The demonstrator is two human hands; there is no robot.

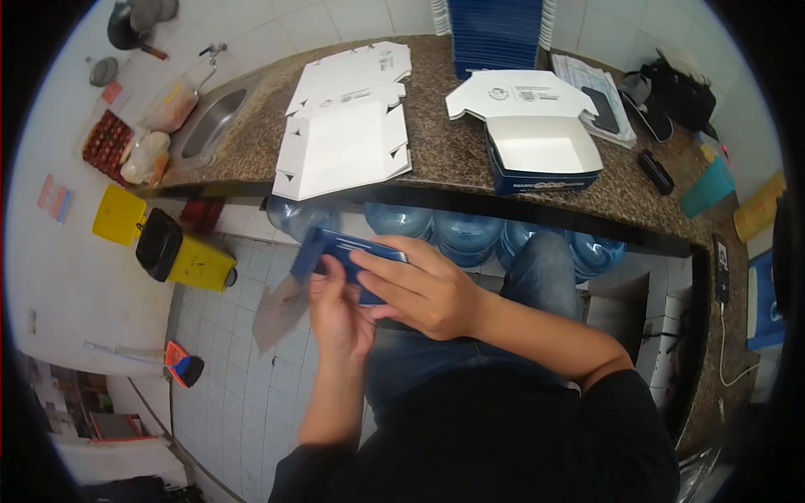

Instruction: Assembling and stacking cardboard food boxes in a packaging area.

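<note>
I hold a blue cardboard box blank (331,249) in front of my lap, below the counter edge. My left hand (340,314) grips it from underneath, and a grey-white flap (278,312) of it hangs down to the left. My right hand (419,289) lies across its top, fingers pressing the blue panel. On the granite counter (453,155) above lies a stack of flat white box blanks (344,126). To its right stands a folded blue box with its white lid open (537,142).
A tall stack of blue blanks (495,33) stands at the counter's back. A steel sink (210,121) is at the left end. Blue water jugs (470,230) sit under the counter. A yellow bin with a black lid (180,251) stands on the tiled floor.
</note>
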